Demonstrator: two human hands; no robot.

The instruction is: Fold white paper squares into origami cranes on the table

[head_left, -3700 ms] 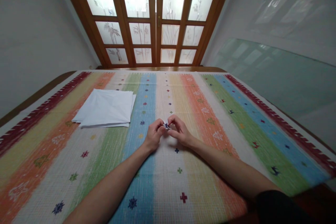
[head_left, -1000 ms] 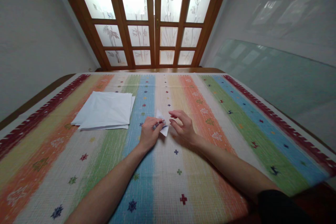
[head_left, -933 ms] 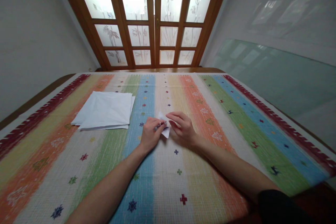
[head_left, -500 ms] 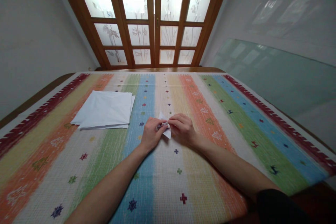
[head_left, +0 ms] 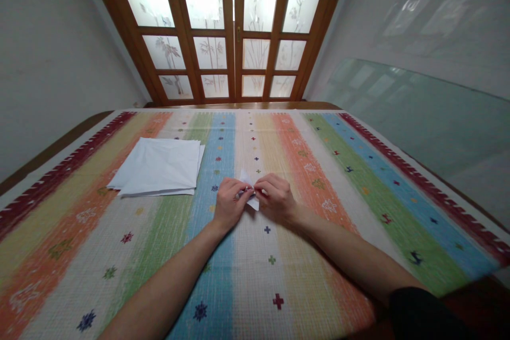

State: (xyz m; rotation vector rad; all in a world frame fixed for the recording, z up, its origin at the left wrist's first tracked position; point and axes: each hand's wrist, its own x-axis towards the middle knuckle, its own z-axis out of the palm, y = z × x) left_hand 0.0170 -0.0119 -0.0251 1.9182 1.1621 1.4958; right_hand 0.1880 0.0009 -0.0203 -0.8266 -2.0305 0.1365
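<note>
A small folded piece of white paper (head_left: 252,202) is between my two hands over the middle of the table. Its pointed tips stick out above and below my fingers, while its centre is hidden by them. My left hand (head_left: 231,202) pinches the paper from the left with thumb and forefinger. From the right, my right hand (head_left: 278,196) is closed in a pinch at the paper's other side, its fingertips almost touching those of the left. Off to the left lies a stack of white paper sheets (head_left: 159,166), slightly fanned at the edges.
A striped tablecloth (head_left: 255,287) in many colours covers the table. Behind the far table edge stand wooden doors (head_left: 235,64) with frosted panes. A glass panel (head_left: 418,111) is along the right wall, and a plain wall (head_left: 51,53) rises on the left.
My fingertips have come closer together over the paper, and less of its middle shows. The paper has shifted very slightly; the stack has not moved.
</note>
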